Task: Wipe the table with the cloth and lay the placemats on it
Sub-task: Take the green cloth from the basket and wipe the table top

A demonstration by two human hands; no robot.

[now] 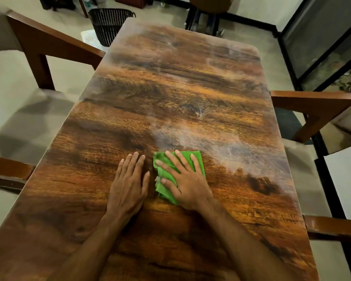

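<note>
The left hand (128,185) lies flat on the table (170,88), palm down. Its fingers are straight and close together, pointing away from the body, and it holds nothing. The right hand (183,179) lies palm down on the green cloth (164,192), fingers straight and spread, pressing it onto the wood without curling round it. Both forearms are bare and come up from the lower edge, drawing slightly together toward the hands. The elbows are cut off by the frame. The hands are just beside each other, and the left thumb is near the cloth's left edge; whether it touches I cannot tell.

The cloth sits on the near half of the table, a little right of the middle, bunched in folds on its near-left side. The right hand hides most of its middle, so its full shape is unclear. Whitish smears (215,145) cloud the surface just beyond and to the right of the cloth. Fainter ones show toward the far end, where the picture is soft. Wooden chairs (45,43) stand at both long sides, partly cut off. A dark basket (109,23) stands on the floor past the far left corner, partly hidden by the table edge.
</note>
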